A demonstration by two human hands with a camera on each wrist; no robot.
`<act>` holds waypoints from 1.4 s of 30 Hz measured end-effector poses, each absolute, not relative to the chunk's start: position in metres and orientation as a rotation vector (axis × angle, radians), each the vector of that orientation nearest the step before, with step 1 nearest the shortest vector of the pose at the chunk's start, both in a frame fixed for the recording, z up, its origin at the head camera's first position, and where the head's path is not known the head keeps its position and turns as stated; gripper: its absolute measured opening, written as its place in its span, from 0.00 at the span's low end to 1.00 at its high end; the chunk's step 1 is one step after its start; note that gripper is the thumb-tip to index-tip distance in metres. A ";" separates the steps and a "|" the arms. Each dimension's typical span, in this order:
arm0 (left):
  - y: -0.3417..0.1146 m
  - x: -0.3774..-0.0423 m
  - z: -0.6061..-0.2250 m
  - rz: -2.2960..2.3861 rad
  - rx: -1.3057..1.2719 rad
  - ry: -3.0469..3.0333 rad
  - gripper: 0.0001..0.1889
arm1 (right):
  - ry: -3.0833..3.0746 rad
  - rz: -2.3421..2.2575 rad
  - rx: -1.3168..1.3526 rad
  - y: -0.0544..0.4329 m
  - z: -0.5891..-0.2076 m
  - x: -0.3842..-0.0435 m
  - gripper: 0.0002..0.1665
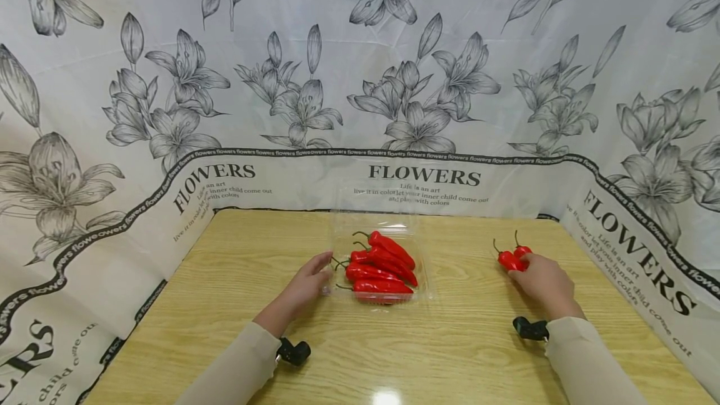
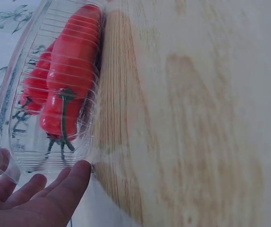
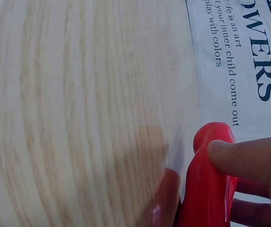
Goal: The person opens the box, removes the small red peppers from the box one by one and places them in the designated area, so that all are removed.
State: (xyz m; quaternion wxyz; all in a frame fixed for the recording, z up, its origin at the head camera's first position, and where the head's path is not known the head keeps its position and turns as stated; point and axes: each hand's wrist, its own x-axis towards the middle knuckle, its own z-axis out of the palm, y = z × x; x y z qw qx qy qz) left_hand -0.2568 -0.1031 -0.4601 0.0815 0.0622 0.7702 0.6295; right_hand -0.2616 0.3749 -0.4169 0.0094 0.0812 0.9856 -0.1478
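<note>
Several red chili peppers (image 1: 382, 272) with green stems lie in a clear plastic clamshell box (image 1: 374, 297) at mid-table. My left hand (image 1: 306, 283) is at the box's left end. In the left wrist view, its fingers (image 2: 74, 182) touch the end wall and the rim passes between the digits. To the right, my right hand (image 1: 542, 283) grips a red chili pepper (image 3: 206, 189), the thumb (image 3: 239, 153) pressed on its surface. Two stemmed peppers (image 1: 509, 261) show side by side at that hand; whether it holds both is hidden.
The box's transparent lid (image 1: 374, 208) stands raised at the back. A wood-grain table (image 1: 439, 355) carries everything. Flower-printed cloth (image 1: 309, 180) rises along the back and both sides. A small black camera (image 1: 294, 352) sits at each wrist.
</note>
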 end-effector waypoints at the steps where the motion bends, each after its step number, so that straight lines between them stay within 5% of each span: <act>1: -0.103 -0.257 -0.460 1.881 0.186 2.302 0.26 | 3.078 -0.459 0.261 0.375 -0.417 -0.261 0.37; 42: -0.104 -0.257 -0.458 1.896 0.189 2.252 0.27 | 3.178 -0.366 0.272 0.383 -0.428 -0.270 0.35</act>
